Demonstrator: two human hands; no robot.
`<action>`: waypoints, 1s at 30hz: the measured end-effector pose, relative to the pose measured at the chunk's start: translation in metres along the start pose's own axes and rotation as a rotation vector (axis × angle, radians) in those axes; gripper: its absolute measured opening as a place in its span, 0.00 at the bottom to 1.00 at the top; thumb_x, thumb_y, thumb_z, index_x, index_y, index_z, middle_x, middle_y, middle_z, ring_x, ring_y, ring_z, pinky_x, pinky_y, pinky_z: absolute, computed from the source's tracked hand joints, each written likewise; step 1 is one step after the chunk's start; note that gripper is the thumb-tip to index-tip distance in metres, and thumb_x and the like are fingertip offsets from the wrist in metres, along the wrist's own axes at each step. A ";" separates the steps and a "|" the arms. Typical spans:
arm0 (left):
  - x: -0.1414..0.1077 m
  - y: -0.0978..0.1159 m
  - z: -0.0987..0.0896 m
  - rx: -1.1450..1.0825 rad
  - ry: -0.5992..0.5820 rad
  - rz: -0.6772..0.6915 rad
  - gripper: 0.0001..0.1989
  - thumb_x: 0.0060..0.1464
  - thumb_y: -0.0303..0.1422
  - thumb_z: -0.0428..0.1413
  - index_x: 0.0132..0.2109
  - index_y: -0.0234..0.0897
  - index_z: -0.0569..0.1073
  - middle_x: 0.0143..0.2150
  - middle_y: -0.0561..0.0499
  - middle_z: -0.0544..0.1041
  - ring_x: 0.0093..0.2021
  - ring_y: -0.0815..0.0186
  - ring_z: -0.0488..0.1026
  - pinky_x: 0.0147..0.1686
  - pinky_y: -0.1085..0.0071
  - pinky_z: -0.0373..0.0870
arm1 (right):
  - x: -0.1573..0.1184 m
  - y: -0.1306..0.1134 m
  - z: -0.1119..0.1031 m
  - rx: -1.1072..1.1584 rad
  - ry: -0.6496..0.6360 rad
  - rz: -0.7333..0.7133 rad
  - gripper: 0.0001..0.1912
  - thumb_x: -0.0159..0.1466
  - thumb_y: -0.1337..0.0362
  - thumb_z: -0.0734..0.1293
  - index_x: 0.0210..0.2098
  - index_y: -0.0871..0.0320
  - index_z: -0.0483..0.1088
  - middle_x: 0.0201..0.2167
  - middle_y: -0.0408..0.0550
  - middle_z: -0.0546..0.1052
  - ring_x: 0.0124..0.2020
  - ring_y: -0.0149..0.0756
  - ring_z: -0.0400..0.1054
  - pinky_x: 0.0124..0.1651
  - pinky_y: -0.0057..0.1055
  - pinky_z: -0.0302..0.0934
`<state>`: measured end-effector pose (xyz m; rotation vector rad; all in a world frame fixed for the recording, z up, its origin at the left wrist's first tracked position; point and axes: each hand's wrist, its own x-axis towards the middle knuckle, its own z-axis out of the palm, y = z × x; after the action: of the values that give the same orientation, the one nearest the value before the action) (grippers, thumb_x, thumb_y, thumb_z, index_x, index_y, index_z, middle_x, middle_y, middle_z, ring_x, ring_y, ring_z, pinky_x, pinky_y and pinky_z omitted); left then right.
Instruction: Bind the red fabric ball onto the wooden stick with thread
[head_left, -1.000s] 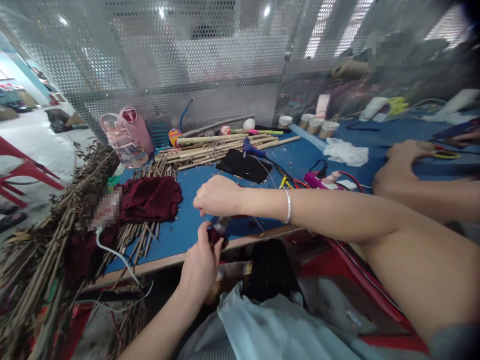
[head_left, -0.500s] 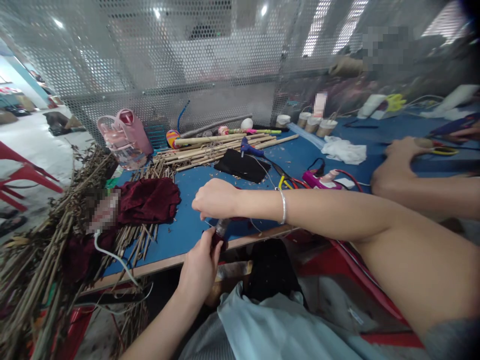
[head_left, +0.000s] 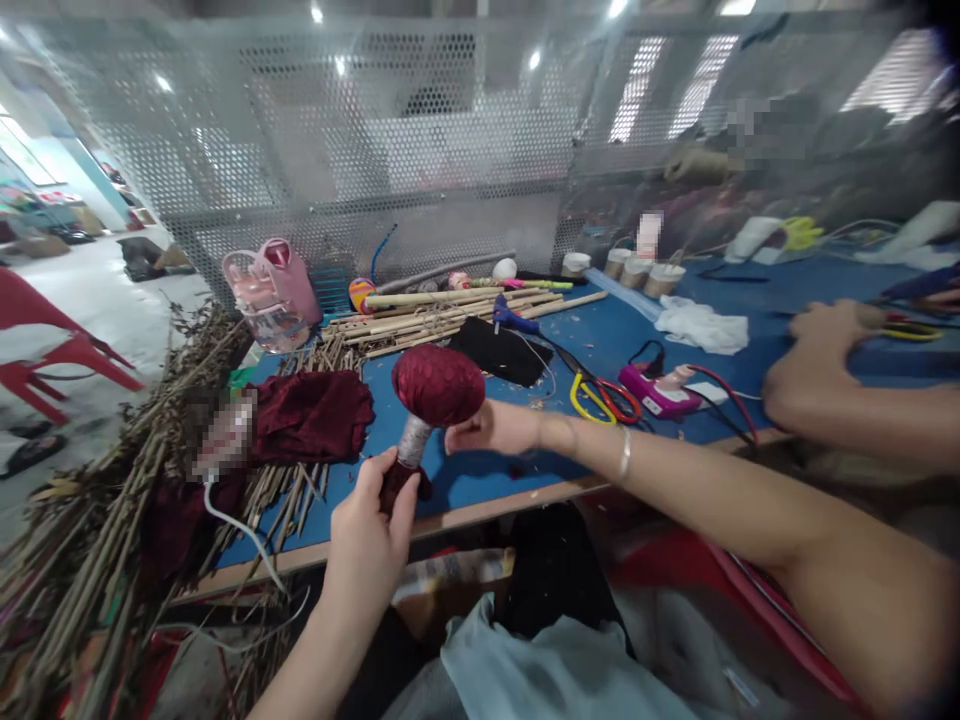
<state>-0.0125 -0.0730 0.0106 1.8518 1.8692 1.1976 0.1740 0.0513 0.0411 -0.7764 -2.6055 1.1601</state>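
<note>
In my left hand (head_left: 379, 515) is a dark red cloth bundle (head_left: 439, 385) with a rounded, stuffed top. Silvery wire or thread is wound round its neck, and my fingers close on the gathered cloth below the winding. My right hand (head_left: 491, 428) is just right of the neck, its fingers curled and partly hidden behind the rounded top. Whatever lies in those fingers is too small or hidden to make out. More dark red cloth (head_left: 311, 415) lies folded on the blue table (head_left: 480, 490), left of the bundle.
Thin sticks (head_left: 457, 315), a black cloth (head_left: 502, 350) and a blue-handled glue gun (head_left: 514, 315) lie behind my hands. Scissors with yellow and red handles (head_left: 600, 400) and a purple power strip (head_left: 660, 390) are rightward. Dried stalks (head_left: 97, 500) pile up left. A co-worker's arm (head_left: 855, 390) reaches in from the right.
The bundle has been raised and turned so its rounded top shows. My left hand has moved slightly left; my right hand has gone from above the neck to its right side.
</note>
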 end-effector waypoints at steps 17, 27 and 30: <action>-0.002 -0.013 0.017 0.040 -0.160 0.051 0.14 0.57 0.36 0.49 0.48 0.36 0.66 0.34 0.47 0.78 0.30 0.66 0.75 0.30 0.74 0.68 | 0.004 -0.069 -0.016 -1.074 0.143 -0.254 0.13 0.62 0.70 0.57 0.28 0.61 0.72 0.28 0.50 0.75 0.28 0.34 0.67 0.25 0.28 0.44; 0.001 -0.010 0.012 -0.002 -0.207 -0.043 0.12 0.55 0.38 0.50 0.42 0.36 0.68 0.19 0.59 0.65 0.16 0.72 0.58 0.20 0.77 0.55 | 0.037 -0.078 -0.015 -1.169 -0.118 -0.569 0.15 0.62 0.72 0.56 0.28 0.59 0.73 0.27 0.48 0.74 0.28 0.34 0.66 0.27 0.28 0.49; 0.001 -0.011 0.013 -0.054 -0.207 -0.069 0.13 0.54 0.39 0.50 0.44 0.36 0.68 0.19 0.60 0.64 0.17 0.72 0.57 0.20 0.77 0.54 | 0.044 -0.076 -0.013 -1.174 -0.107 -0.563 0.13 0.62 0.70 0.58 0.28 0.60 0.73 0.28 0.49 0.75 0.29 0.34 0.67 0.27 0.29 0.50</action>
<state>-0.0117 -0.0662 -0.0048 1.7916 1.7556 0.9828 0.1118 0.0403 0.1038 -0.0287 -3.1106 -0.5695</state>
